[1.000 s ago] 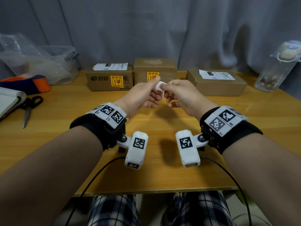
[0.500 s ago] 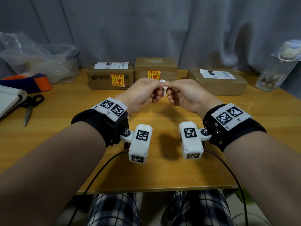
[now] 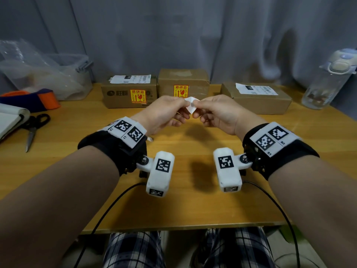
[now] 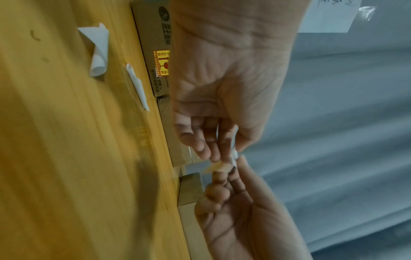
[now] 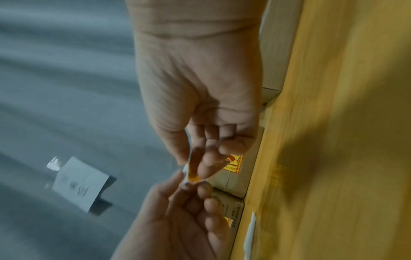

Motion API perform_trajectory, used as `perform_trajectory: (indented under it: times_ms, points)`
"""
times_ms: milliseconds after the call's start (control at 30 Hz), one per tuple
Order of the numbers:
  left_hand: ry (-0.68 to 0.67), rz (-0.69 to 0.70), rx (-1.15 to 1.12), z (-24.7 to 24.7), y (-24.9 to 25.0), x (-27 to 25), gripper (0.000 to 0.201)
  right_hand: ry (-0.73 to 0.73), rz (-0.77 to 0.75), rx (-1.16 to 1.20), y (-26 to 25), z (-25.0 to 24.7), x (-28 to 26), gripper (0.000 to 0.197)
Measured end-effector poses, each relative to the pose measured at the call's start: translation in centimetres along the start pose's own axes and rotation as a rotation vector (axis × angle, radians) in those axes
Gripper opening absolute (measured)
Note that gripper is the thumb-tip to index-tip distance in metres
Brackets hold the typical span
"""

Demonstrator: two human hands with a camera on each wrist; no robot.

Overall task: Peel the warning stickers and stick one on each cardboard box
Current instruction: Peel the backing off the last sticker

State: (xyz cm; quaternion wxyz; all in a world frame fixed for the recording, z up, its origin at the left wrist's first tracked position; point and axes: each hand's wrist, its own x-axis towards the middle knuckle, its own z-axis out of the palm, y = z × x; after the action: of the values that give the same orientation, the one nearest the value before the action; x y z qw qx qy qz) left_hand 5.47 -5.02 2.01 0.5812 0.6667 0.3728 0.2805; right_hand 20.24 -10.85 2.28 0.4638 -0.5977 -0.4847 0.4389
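On the bench, the middle box sat at the back edge. Touching its left stood the left box; the right box lay apart to its right. Both hands held a sticker before it.

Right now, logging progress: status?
Left hand and right hand pinch one sticker, peeling. Right box unlabelled. Nothing blocking.

Both forearms reach toward 12 o'clock; left hand and right hand meet fingertip to fingertip, each pinching.
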Motion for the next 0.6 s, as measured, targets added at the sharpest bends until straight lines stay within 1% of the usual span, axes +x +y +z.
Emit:
perform_trajectory:
  times_ms: [100,167,233,300,433,533,567,600]
  points:
    - [-0.002,0.058,0.081,0.17,-0.54,0.2,0.024,0.114,-0.038,-0.079,-0.04,0.59,0.28,0.019]
    - [-0.009,0.093,0.089,0.31,-0.85,0.19,0.02,0.144,-0.043,-0.056,-0.04,0.87,0.42,0.02]
    - [0.002,0.112,0.064,0.3,-1.04,0.23,0.016,0.124,-0.032,0.0,-0.06,0.97,0.36,0.02]
    - [0.013,0.131,0.049,0.24,-1.03,0.31,0.017,0.088,-0.024,0.062,0.11,0.91,0.29,0.027]
    - [0.03,0.182,0.069,0.43,-0.6,0.31,0.019,0.047,-0.023,0.16,0.53,0.73,0.07,0.031]
    - [0.068,0.195,0.075,0.46,-0.38,0.42,0.022,-0.022,-0.044,0.202,0.72,0.17,-0.3,0.046]
    - [0.085,0.188,0.081,0.35,-0.4,0.52,0.022,-0.027,-0.058,0.187,0.74,0.04,-0.42,0.046]
    - [0.093,0.173,0.092,0.24,-0.44,0.61,0.021,-0.014,-0.084,0.146,0.8,-0.01,-0.53,0.04]
